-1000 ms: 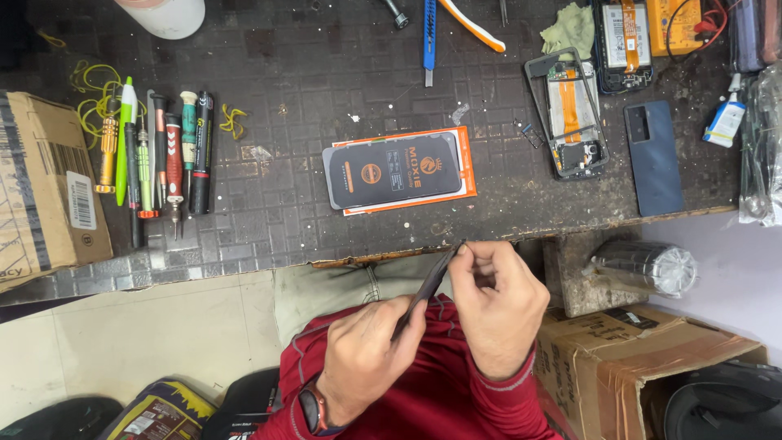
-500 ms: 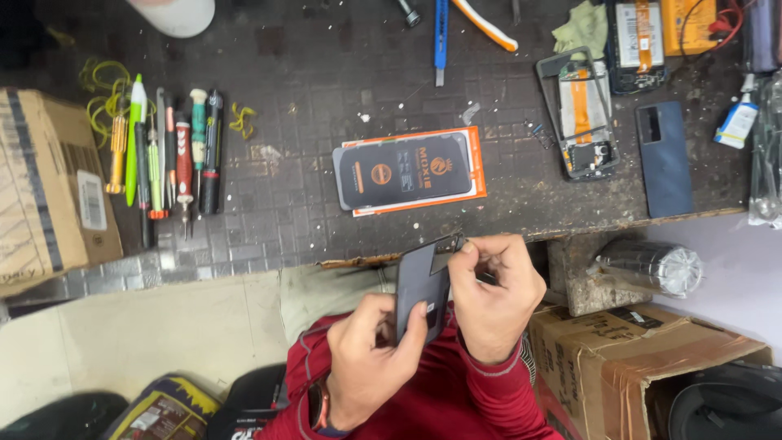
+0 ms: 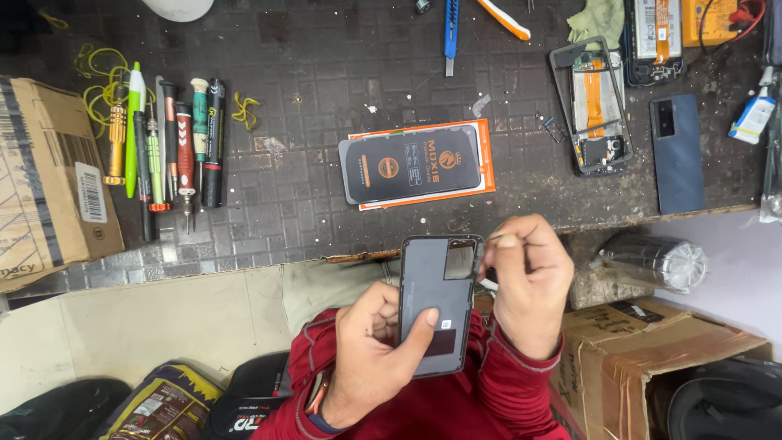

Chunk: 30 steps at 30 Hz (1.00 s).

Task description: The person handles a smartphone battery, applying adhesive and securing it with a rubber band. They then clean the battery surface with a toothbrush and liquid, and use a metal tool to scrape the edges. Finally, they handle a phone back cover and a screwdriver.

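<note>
My left hand holds a dark grey phone back cover flat toward the camera, inner side up, thumb across its lower half. My right hand pinches at the cover's top right corner, beside the camera cutout; whether the fingers hold a small tool is unclear. Both hands hover over my lap in red sleeves, just below the workbench's front edge. On the bench right above lies a black-and-orange flat package.
A row of screwdrivers and pens lies at the left beside a cardboard box. An opened phone frame and a dark blue back panel lie at the right. A blue cutter lies at the top. Cardboard boxes stand below right.
The back cover has turned from edge-on to flat toward the camera. My left thumb now lies across it, and my right fingers stay at its top corner.
</note>
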Each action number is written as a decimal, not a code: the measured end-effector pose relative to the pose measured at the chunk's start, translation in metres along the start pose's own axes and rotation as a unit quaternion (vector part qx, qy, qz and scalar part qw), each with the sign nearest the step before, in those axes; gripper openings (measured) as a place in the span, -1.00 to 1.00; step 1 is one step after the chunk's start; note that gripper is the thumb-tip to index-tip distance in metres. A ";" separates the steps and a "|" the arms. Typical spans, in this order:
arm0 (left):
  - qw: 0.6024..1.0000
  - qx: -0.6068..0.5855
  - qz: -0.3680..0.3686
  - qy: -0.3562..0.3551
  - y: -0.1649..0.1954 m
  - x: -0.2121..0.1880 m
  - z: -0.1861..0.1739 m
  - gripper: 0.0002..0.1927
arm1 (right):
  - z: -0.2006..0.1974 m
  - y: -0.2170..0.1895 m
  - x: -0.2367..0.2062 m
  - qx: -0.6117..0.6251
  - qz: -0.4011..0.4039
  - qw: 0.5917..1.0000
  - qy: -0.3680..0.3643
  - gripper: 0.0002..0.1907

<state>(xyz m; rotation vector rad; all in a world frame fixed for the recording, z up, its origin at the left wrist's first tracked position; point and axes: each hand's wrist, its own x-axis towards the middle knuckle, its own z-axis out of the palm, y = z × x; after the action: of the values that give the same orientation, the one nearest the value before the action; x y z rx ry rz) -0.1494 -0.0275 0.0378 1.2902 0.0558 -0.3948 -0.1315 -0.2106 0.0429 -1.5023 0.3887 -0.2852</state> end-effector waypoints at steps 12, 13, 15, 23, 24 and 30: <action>0.999 -0.035 0.035 -0.002 -0.003 0.002 -0.005 -0.82 | -0.049 -0.017 0.016 0.102 -0.089 0.989 -0.057 -0.67; 0.999 -0.037 0.032 0.001 -0.003 0.002 -0.004 -0.81 | -0.042 -0.017 0.010 0.011 -0.098 0.993 -0.058 -0.69; 0.999 -0.030 0.034 0.007 -0.003 0.004 -0.002 -0.79 | -0.026 -0.018 0.001 -0.108 -0.078 0.989 -0.059 -0.81; 0.949 0.218 0.211 0.088 0.002 0.011 0.002 -0.75 | 0.021 -0.039 0.000 -0.300 -0.079 0.949 -0.051 -0.79; 0.940 0.240 0.229 0.085 0.003 0.013 0.002 -0.76 | 0.023 -0.040 0.002 -0.308 -0.081 0.947 -0.050 -0.81; 0.883 0.332 0.329 0.049 0.012 0.018 -0.003 -0.82 | 0.029 -0.042 0.005 -0.347 -0.080 0.934 -0.037 -0.89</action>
<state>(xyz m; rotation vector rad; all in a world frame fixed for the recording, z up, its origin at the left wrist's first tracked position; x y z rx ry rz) -0.1286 -0.0269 0.0434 1.9031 -0.4650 0.2750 -0.1122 -0.1887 0.0850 -2.2409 0.3207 -0.2272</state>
